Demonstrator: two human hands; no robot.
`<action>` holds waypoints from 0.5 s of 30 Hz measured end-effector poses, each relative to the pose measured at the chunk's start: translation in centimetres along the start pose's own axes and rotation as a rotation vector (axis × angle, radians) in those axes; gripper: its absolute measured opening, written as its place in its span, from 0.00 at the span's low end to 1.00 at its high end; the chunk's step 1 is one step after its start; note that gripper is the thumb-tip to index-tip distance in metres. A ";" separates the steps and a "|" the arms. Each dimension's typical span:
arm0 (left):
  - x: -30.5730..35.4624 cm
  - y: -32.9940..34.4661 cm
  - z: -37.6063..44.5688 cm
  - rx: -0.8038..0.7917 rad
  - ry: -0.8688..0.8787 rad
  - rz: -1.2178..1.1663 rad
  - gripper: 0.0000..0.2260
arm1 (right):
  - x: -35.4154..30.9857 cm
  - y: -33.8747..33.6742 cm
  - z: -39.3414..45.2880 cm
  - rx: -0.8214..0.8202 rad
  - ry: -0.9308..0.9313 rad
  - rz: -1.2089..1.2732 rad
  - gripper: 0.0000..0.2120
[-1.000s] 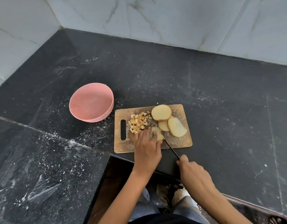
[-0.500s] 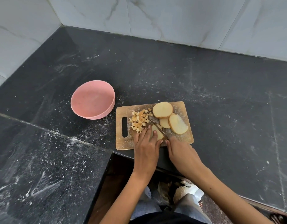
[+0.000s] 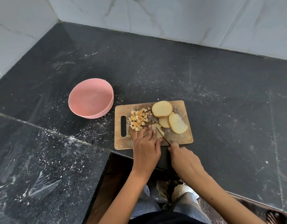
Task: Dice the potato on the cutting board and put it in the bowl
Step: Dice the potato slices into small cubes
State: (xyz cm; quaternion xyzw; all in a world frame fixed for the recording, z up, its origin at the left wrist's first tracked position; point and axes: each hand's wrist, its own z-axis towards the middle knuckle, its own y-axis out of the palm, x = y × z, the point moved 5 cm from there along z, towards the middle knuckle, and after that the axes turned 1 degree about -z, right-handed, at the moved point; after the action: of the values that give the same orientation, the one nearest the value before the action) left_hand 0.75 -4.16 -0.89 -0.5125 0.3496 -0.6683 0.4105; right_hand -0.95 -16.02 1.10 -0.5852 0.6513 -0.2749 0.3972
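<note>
A wooden cutting board (image 3: 180, 138) lies on the black counter. On it are a pile of small potato cubes (image 3: 138, 119), three thick round potato slices (image 3: 162, 109), and one slice (image 3: 158, 129) under the blade. My left hand (image 3: 146, 143) presses that slice with its fingertips. My right hand (image 3: 184, 156) grips the handle of a knife (image 3: 163, 136) whose blade lies across the slice. An empty pink bowl (image 3: 91, 101) stands left of the board.
The black stone counter (image 3: 220, 94) is dusted with white specks and meets marble-tiled walls at the back and left. The counter's front edge runs just below the board, with a step down at the left. My legs show below.
My right hand pushed the knife forward over the slice, then drew it back toward me. My left hand stayed on the slice.
</note>
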 end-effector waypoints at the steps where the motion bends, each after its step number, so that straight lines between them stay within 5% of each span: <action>1: 0.0 0.0 0.0 -0.004 -0.003 -0.001 0.18 | 0.4 0.2 -0.5 -0.017 0.005 -0.001 0.08; 15: -0.2 -0.1 -0.9 0.029 0.005 0.091 0.15 | 0.8 -1.6 -2.1 0.113 -0.040 0.197 0.13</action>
State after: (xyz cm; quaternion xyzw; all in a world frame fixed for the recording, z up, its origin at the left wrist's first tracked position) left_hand -0.08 -3.92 -1.02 -0.4884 0.3636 -0.6553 0.4470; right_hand -1.81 -17.30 3.37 -0.5004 0.6813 -0.2589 0.4674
